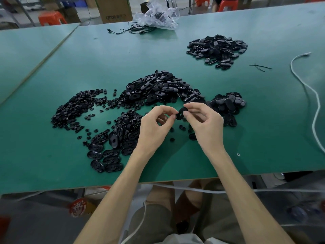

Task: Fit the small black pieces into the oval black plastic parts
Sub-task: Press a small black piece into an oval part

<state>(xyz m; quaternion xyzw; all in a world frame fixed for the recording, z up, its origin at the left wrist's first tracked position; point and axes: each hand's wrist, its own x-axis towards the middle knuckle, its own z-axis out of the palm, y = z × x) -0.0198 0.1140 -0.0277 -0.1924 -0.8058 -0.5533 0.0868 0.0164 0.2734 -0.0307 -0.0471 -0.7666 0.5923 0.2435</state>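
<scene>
Right hand (pixel 205 125) pinches one oval black part (pixel 181 115) between thumb and forefinger, its other fingers loosely curled beneath. Left hand (pixel 154 125) meets it from the other side, thumb and forefinger closed on the part's left edge (whether a small piece sits between those fingertips cannot be told). The part is held just above the green table (pixel 246 138), in front of the central heap of ovals (pixel 161 87). A smaller heap (pixel 226 104) lies just beyond the right hand. Left of the hands spread the small black pieces (pixel 75 106), and nearer the table edge lies a cluster of ovals (pixel 109 155), several lying hollow side up. A far heap (pixel 218 48) sits well apart at the back right. A white cable (pixel 314 103) trails along the right side; a crumpled plastic bag (pixel 158 14) lies at the far edge.
</scene>
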